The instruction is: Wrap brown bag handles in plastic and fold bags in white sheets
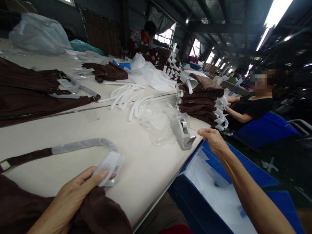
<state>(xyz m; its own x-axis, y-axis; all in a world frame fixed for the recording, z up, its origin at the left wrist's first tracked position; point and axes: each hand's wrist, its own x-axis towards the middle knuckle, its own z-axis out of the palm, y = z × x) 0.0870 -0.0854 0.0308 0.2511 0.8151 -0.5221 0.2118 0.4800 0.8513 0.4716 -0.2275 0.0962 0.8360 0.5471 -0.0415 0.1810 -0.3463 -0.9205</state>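
Observation:
In my left hand point(84, 187), the thumb and fingers pinch a white wrapped tag point(110, 167) with a clear plastic sleeve. Beside it curves a bag strap point(83, 146), brown at one end and covered in pale wrapping along the rest. The brown bag point(104, 211) lies under and around my left wrist. My right hand point(213, 138) is closed in a pinch just right of the tape dispenser point(182, 133), on what looks like a thin strip of clear tape. My fingers partly hide the strip.
White foam tubes point(126, 96) and clear plastic bags point(156, 120) lie on the table point(136, 182). Stacked brown bags point(197, 100) stand at its right edge, above a blue bin point(180, 188). One person point(255, 100) is at the right, another point(143, 39) at the back.

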